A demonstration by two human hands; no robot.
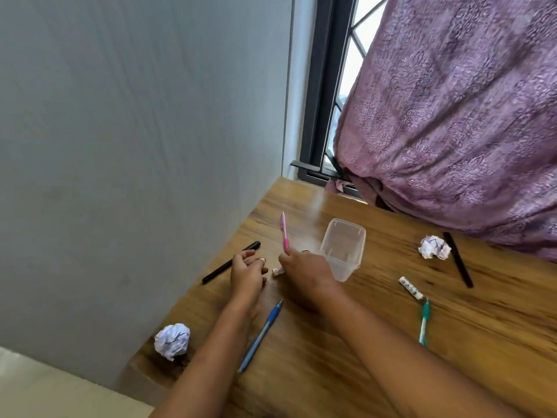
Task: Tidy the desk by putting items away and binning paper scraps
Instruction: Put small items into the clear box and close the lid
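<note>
Standing upright, a pink pen (283,233) is gripped in the closed right hand (304,267) beside a clear container (343,248); the left hand (247,273) is loosely curled, empty, above the worktop (391,342).

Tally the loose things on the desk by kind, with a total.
Pens: 5, pink, blue, green, black, black
Crumpled paper balls: 2
Small white pieces: 2
Clear container: 1
Total: 10

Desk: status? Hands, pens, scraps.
Right hand holds pink pen upright beside empty clear tub. Left hand curled, nothing visibly held. Blue pen, green pen, two paper balls on desk. Path clear.
</note>
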